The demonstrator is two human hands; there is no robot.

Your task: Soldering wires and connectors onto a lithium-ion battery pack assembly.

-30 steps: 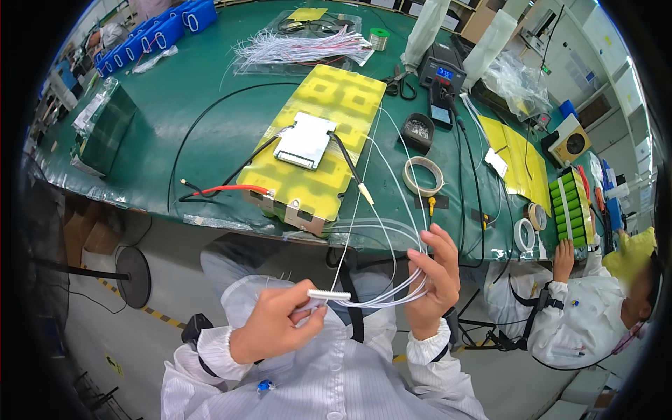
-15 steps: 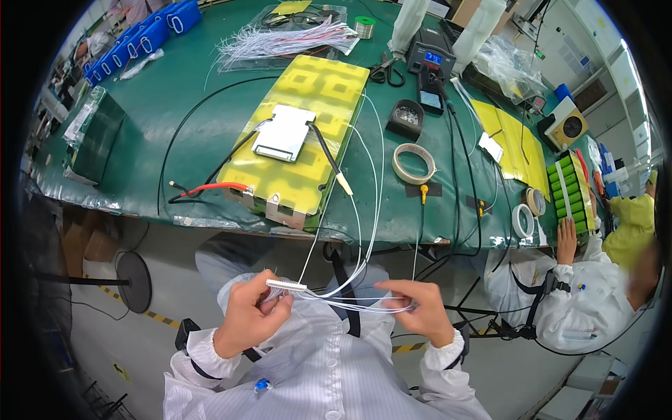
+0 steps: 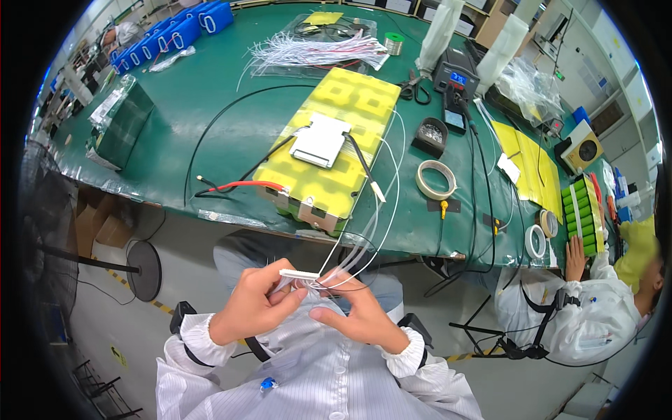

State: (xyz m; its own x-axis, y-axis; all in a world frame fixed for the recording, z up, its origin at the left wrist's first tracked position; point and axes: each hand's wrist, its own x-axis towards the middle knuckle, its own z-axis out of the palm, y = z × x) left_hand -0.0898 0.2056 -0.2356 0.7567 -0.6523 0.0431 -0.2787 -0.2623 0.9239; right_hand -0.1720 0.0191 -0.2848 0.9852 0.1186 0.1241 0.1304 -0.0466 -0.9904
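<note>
In front of my chest, my left hand [image 3: 255, 304] pinches a long white connector [image 3: 299, 274] between thumb and fingers. A bundle of white wires [image 3: 348, 260] runs from it up to the bench. My right hand [image 3: 365, 315] is beside the connector, its fingers at the wires and its thumb held apart; part of its grip is hidden. Beyond my hands, a yellow-covered battery pack [image 3: 297, 180] lies on the green bench [image 3: 231, 133]. A white flat module [image 3: 320, 140] sits on top of the pack, with black leads and a red cable [image 3: 245, 185].
Right of the pack are a tape roll [image 3: 435, 180], a black tray [image 3: 430, 136], scissors [image 3: 414, 88] and a soldering station [image 3: 455, 75]. Wire bundles [image 3: 318, 50] lie behind. A co-worker's hand [image 3: 575, 259] touches a green cell pack [image 3: 579, 215]. A fan [image 3: 49, 231] stands left.
My right hand has moved left along the wires, close to the connector. My left hand still holds the connector. The whole view has shifted, so the bench appears lower and further right.
</note>
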